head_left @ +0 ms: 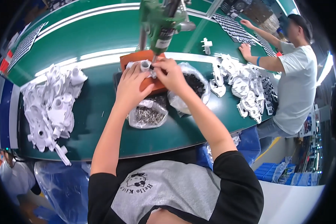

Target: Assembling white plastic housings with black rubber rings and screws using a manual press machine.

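A white plastic part with a round tube (145, 65) sits on the orange fixture block (132, 58), under the tip of a green upright machine (160, 39). My left hand (132, 84) is laid over the part's left side, its fingers closed on it. From the right, my right hand (170, 74) pinches close beside the tube. A small black piece (152, 67) shows at its fingertips, partly hidden by them. Just below the fixture, a clear bag of metal screws (149, 115) lies open. An open bag of black parts (194, 86) is beside my right wrist.
White plastic parts (52, 108) are heaped at left, with another heap (244, 87) at right beside rows of black parts (269, 95). One white piece (206, 46) lies farther back. A co-worker (296, 74) reaches over a dark parts tray (233, 28) at right.
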### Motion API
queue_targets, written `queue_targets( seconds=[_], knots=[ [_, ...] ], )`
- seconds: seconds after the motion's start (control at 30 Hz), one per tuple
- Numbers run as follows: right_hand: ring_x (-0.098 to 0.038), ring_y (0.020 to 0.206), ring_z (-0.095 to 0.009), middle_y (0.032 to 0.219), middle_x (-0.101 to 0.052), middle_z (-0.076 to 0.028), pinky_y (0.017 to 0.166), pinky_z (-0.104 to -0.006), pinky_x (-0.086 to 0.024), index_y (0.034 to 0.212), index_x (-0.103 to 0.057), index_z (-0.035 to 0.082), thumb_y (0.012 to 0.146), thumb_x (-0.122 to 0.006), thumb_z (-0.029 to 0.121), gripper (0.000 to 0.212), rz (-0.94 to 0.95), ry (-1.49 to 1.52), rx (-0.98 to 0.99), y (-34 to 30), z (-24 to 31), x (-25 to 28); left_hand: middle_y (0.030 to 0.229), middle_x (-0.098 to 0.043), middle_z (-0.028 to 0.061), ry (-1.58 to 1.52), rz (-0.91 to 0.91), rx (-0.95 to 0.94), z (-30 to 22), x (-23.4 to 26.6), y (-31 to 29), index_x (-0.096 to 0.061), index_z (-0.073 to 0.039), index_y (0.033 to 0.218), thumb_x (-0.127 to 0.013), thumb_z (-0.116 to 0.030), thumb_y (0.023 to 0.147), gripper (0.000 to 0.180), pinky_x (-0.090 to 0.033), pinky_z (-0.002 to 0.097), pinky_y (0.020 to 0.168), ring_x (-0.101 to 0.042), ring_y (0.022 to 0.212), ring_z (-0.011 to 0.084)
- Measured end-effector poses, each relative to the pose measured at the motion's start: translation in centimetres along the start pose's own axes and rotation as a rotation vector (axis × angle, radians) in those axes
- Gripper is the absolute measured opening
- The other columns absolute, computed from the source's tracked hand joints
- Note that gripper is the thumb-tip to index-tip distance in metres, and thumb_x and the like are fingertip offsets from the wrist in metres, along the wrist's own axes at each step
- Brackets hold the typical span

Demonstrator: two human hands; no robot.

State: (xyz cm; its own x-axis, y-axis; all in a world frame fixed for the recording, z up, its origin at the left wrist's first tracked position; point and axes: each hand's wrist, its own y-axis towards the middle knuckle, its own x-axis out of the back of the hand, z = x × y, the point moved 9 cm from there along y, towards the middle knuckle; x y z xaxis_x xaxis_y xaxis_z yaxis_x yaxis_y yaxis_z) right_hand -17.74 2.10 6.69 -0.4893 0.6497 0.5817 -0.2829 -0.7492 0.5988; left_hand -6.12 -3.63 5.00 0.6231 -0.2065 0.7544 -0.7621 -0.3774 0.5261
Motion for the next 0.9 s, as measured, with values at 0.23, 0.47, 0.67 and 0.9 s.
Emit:
queue_targets(
  seconds=[0.23, 0.47, 0.67, 0.9],
  knots=[
    [-0.051, 0.103, -0.032, 0.118, -0.056, -0.014, 0.084, -0.0414, -0.041, 0.097, -0.064, 0.006, 0.075, -0.062, 0.011, 0.022, -0.021, -0.328, 0.116, -1.2, 1.5, 0.2, 0.132, -0.045, 0.0218, 0.010, 0.019, -0.005, -0.4, -0.1, 0.4, -0.060, -0.008, 0.110, -0.065, -0.031, 0.078, 0.040, -0.027, 0.0451, 0.108, -0.039, 0.127, 0.0333],
    [-0.044, 0.119, -0.033, 0.130, -0.049, -0.016, 0.094, -0.0450, -0.036, 0.108, -0.062, 0.008, 0.079, -0.061, 0.017, 0.031, 0.064, -0.383, 0.161, -2.5, 2.9, -0.2, 0.133, -0.045, 0.0211, 0.024, -0.017, 0.000, 0.4, -0.2, 0.1, -0.060, -0.008, 0.110, -0.065, -0.031, 0.078, 0.040, -0.027, 0.0448, 0.108, -0.039, 0.127, 0.0332],
    [-0.054, 0.106, -0.024, 0.118, -0.057, -0.013, 0.092, -0.0344, -0.040, 0.123, -0.053, 0.000, 0.096, -0.040, 0.029, 0.042, -0.299, 0.238, -0.259, 2.4, -5.1, 10.4, 0.129, -0.048, 0.0204, -0.003, -0.057, -0.033, -0.2, 0.6, 0.3, -0.059, -0.008, 0.109, -0.065, -0.033, 0.078, 0.041, -0.028, 0.0459, 0.107, -0.040, 0.125, 0.0336],
    [-0.053, 0.078, -0.014, 0.087, -0.058, -0.003, 0.069, -0.0276, -0.041, 0.102, -0.059, 0.004, 0.091, -0.047, 0.025, 0.026, -0.450, 0.632, -0.205, 27.4, -10.9, 21.3, 0.131, -0.047, 0.0192, -0.060, -0.051, -0.091, -2.1, -0.2, 1.3, -0.059, -0.010, 0.106, -0.066, -0.030, 0.078, 0.036, -0.028, 0.0463, 0.106, -0.038, 0.128, 0.0332]
  ],
)
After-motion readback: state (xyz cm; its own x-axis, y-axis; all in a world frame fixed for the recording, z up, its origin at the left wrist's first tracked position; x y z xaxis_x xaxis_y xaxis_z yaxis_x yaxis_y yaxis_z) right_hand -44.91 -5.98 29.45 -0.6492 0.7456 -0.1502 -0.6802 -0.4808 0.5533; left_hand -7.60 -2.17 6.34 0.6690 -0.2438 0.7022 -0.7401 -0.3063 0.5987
